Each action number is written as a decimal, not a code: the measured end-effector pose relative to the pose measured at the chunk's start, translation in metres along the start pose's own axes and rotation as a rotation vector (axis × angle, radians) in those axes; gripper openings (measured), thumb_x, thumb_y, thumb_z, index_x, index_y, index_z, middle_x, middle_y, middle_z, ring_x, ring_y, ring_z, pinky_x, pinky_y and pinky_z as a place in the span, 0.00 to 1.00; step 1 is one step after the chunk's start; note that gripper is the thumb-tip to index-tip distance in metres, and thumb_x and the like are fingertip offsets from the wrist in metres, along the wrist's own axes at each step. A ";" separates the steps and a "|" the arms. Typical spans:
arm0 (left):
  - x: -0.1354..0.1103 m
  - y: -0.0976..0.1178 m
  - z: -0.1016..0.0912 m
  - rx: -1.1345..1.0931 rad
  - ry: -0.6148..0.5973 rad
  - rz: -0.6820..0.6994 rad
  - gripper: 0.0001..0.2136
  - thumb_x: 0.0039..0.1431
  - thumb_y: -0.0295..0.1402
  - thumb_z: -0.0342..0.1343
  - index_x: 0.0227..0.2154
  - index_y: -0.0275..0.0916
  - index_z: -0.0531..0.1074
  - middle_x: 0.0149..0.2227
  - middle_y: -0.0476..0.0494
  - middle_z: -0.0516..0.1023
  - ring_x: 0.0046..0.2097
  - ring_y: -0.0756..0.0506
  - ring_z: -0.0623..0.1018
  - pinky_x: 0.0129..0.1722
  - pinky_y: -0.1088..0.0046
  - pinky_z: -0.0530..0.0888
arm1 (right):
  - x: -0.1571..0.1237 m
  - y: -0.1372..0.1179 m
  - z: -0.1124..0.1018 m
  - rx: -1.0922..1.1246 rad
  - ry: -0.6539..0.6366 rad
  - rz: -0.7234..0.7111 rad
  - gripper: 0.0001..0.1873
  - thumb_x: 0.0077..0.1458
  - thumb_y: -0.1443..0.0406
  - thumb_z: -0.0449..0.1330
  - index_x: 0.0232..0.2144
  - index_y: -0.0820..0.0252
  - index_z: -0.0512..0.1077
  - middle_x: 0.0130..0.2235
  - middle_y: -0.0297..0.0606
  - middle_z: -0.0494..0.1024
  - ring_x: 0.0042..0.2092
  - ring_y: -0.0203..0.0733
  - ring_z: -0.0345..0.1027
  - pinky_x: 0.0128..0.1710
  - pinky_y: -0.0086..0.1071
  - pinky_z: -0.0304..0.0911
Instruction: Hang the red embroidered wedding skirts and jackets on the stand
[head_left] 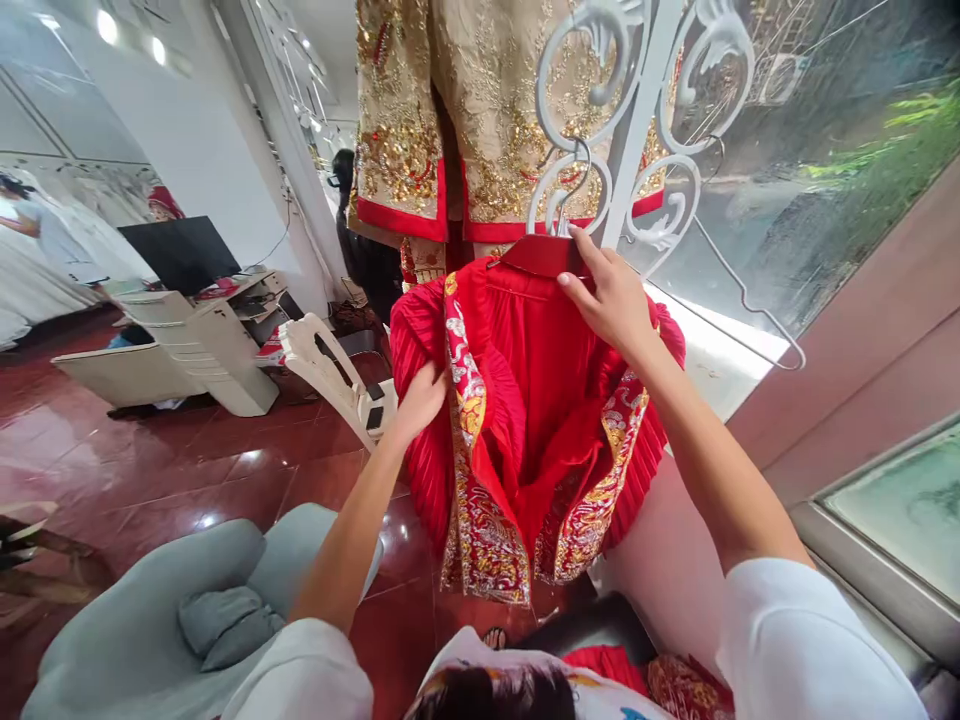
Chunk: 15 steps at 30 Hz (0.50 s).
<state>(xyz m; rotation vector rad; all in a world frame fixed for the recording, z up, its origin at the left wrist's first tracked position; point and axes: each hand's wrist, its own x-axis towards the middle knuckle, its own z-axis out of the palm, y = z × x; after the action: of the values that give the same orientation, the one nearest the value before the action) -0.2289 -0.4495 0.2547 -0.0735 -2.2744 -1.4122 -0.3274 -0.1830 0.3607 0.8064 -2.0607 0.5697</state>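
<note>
A red embroidered jacket (540, 370) with pleated sleeves hangs in front of me, its front parted. It sits on a dark red hanger (546, 256) whose hook reaches the white scrollwork rack (622, 110). My right hand (611, 295) pinches the hanger by its right shoulder, just under the hook. Lower down, my left hand (427, 400) grips the jacket near its embroidered front edge, fingertips partly hidden in the cloth. Behind the hanger hangs a gold-beaded garment (495, 120) with red hems.
An empty wire hanger (750, 310) hangs right of the rack, near the window. A white chair (330, 370) stands behind the jacket on the left. A grey-blue armchair (150, 600) is lower left, a desk with a monitor (180, 255) beyond. People stand in the background.
</note>
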 end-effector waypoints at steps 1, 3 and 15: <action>-0.003 -0.002 0.001 -0.031 -0.049 -0.044 0.23 0.59 0.48 0.47 0.46 0.34 0.70 0.47 0.35 0.76 0.50 0.39 0.75 0.54 0.58 0.68 | 0.001 0.002 0.000 0.028 0.010 0.000 0.29 0.62 0.55 0.47 0.63 0.54 0.56 0.40 0.44 0.73 0.41 0.49 0.68 0.43 0.44 0.64; -0.017 -0.008 0.007 -0.063 -0.088 -0.154 0.23 0.58 0.50 0.48 0.45 0.35 0.71 0.46 0.35 0.77 0.48 0.38 0.76 0.51 0.58 0.70 | 0.003 0.003 0.002 0.076 0.040 0.011 0.26 0.63 0.55 0.45 0.61 0.54 0.61 0.38 0.43 0.75 0.40 0.47 0.69 0.42 0.43 0.65; -0.092 -0.033 -0.023 -0.124 0.252 -0.337 0.13 0.40 0.44 0.61 0.21 0.39 0.70 0.22 0.47 0.75 0.29 0.42 0.75 0.28 0.68 0.72 | 0.003 0.000 0.011 0.060 0.141 0.068 0.24 0.62 0.56 0.47 0.56 0.56 0.67 0.36 0.42 0.77 0.34 0.44 0.69 0.39 0.40 0.65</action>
<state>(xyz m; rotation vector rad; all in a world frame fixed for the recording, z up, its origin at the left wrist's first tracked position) -0.1478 -0.4669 0.1977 0.4431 -2.0553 -1.6244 -0.3349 -0.1906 0.3575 0.7117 -1.9557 0.7088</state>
